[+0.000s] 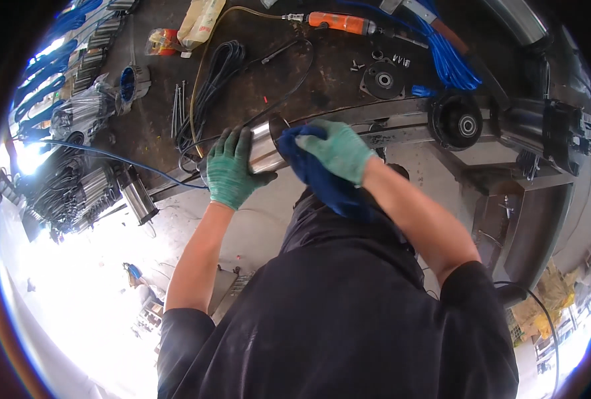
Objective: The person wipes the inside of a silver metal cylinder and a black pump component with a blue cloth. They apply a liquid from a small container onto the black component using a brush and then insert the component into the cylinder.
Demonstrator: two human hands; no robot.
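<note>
A shiny metal cylinder (266, 147) lies at the near edge of the workbench, partly covered by my hands. My left hand (232, 167), in a green glove, grips it from above, fingers laid over it and thumb held apart on the near side. Bunched in my right hand (339, 151), also gloved in green, is a dark blue cloth (319, 174). It touches the cylinder's right end and hangs down toward my lap. My right fingers are closed around the cloth and partly hidden in its folds.
An orange air tool (339, 22) with a hose lies at the back of the dark workbench (295, 73). Nearby are a black cable coil (219, 73), a blue cable bundle (452, 63), a flange with a bearing (383, 81) and a round black end cover (456, 122). Motor housings (136, 196) stand left.
</note>
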